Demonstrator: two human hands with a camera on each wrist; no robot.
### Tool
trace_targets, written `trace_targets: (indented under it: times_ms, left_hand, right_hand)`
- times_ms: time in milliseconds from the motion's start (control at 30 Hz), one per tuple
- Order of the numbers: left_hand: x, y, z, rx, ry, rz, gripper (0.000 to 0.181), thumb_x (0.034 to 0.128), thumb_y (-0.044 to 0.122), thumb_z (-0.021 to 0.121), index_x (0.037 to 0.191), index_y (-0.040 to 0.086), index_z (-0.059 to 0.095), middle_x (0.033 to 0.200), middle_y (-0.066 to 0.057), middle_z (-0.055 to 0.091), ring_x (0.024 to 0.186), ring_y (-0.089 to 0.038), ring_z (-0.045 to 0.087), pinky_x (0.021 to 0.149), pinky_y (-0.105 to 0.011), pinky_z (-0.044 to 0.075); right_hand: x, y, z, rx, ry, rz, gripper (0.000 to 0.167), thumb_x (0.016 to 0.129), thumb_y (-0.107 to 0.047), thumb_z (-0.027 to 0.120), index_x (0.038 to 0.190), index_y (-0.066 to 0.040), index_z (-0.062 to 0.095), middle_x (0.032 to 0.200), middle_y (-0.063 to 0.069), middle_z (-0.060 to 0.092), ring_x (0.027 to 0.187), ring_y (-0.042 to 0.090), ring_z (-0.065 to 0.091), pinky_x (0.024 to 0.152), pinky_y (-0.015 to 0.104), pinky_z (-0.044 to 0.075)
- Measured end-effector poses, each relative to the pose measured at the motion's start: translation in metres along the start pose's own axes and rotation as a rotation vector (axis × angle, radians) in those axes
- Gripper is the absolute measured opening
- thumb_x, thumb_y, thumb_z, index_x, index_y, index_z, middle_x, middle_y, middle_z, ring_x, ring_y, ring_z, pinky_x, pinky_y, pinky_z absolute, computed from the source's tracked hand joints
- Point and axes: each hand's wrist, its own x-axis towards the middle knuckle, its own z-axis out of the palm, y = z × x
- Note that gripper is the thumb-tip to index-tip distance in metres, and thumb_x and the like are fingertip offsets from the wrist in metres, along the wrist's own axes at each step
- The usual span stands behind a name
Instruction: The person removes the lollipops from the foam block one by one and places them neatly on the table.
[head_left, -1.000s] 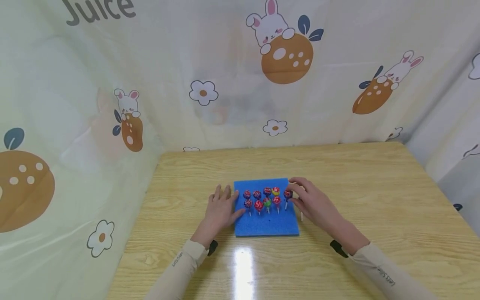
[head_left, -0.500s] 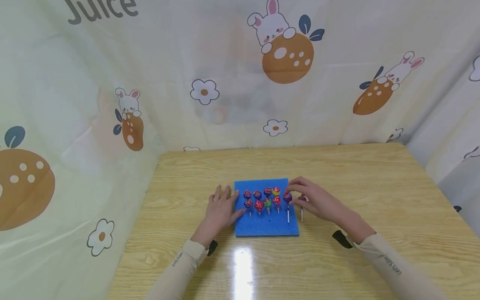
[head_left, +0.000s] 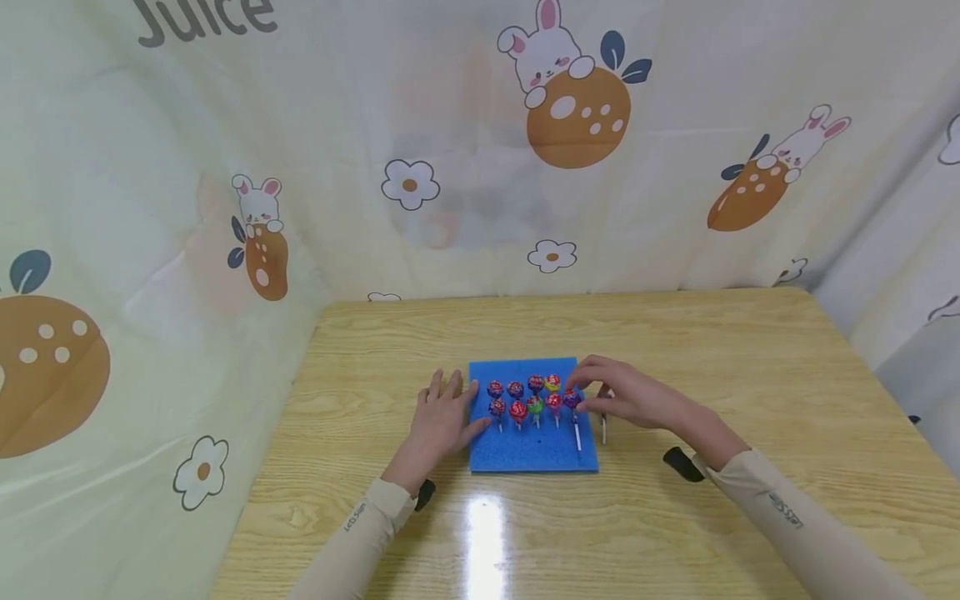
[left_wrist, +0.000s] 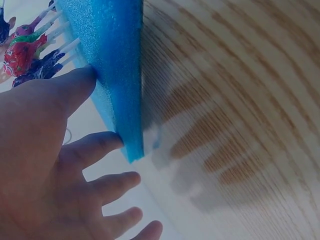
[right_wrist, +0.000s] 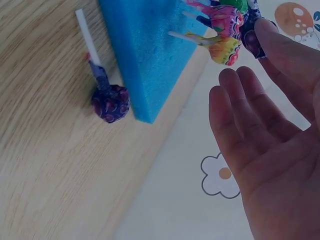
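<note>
The blue foam [head_left: 525,454] is touched at nine o'clock by the spread left hand [head_left: 442,417]; toward two, a purple lollipop [head_left: 572,399] is pinched by the right hand [head_left: 633,397].

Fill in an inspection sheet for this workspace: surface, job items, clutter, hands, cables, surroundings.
Surface: light wood-grain table, bright glare near its front.
Job items: flat blue foam board; eight round, colourfully wrapped lollipops standing in it in two rows; one round purple-wrapped lollipop in hand; one white-sticked purple lollipop lying on the table, right of the board.
Clutter: nothing seen.
Left hand: fingers spread, thumb and forefinger touching the board.
Right hand: thumb and forefinger pinching the purple-wrapped lollipop by its head.
Cables: nothing seen.
Surroundings: pale hanging sheet printed with rabbits, fruit and flowers.
</note>
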Motion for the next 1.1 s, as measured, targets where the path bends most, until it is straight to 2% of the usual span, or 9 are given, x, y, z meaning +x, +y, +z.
trace_targets:
  times_ms: [200,567,833,1100]
  left_hand:
    - [0.000,0.000,0.000,-0.002,0.006,0.002,0.069,0.0963,0.060,0.056,0.152,0.019,0.046,0.161,-0.017,0.037,0.151,-0.045,0.025,0.114,-0.061,0.034]
    - [-0.001,0.001,0.000,-0.010,0.011,0.000,0.070,0.0962,0.060,0.056,0.152,0.019,0.046,0.160,-0.016,0.037,0.151,-0.045,0.025,0.114,-0.061,0.034]
    - [-0.001,0.001,0.000,0.000,-0.001,-0.003,0.070,0.0967,0.060,0.054,0.153,0.020,0.045,0.161,-0.016,0.036,0.151,-0.045,0.024,0.115,-0.061,0.033]
    - [-0.001,0.001,0.001,-0.001,0.002,-0.007,0.070,0.0962,0.061,0.055,0.153,0.020,0.046,0.161,-0.015,0.037,0.151,-0.044,0.024,0.115,-0.060,0.034]
  right_hand:
    - [-0.006,0.005,-0.002,0.001,0.003,0.052,0.024,0.096,-0.016,0.068,0.120,-0.013,0.067,0.119,0.004,0.063,0.107,0.030,0.063,0.084,0.034,0.058]
    - [-0.018,0.017,-0.011,-0.010,0.005,0.149,0.033,0.095,-0.021,0.070,0.124,-0.009,0.064,0.117,0.003,0.067,0.107,0.023,0.065,0.085,0.033,0.056]
    - [-0.027,0.032,-0.018,-0.043,0.016,0.161,0.030,0.094,-0.015,0.070,0.122,-0.004,0.065,0.116,0.007,0.068,0.105,0.027,0.066,0.081,0.032,0.055]
    - [-0.034,0.045,-0.021,-0.080,-0.011,0.162,0.025,0.095,-0.010,0.069,0.118,-0.002,0.066,0.111,0.012,0.066,0.104,0.032,0.067,0.082,0.041,0.058]
